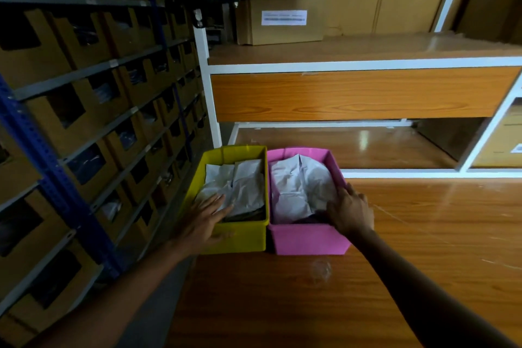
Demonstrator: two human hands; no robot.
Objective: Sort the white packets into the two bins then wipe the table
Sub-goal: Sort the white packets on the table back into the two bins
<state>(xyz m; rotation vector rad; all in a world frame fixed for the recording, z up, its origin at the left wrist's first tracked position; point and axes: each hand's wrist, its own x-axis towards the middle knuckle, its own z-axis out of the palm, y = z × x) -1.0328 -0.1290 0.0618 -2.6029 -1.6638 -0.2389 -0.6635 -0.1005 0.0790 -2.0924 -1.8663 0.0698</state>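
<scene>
Two bins stand side by side at the far left of the wooden table [395, 248]: a yellow bin [243, 237] and, to its right, a pink bin [305, 240]. White packets [243, 183] fill the yellow one, and more white packets [299, 186] are heaped in the pink one. My left hand [204, 220] lies over the yellow bin's near left corner, fingers straight and reaching onto a packet. My right hand [351, 210] grips the pink bin's near right corner, fingers over its rim.
Blue racking with rows of brown cardboard boxes [84, 121] runs close along the left. A white-framed shelf unit [361, 65] with wooden boards and cartons [282, 22] stands behind the table. A faint smudge [320, 271] marks the tabletop in front of the pink bin.
</scene>
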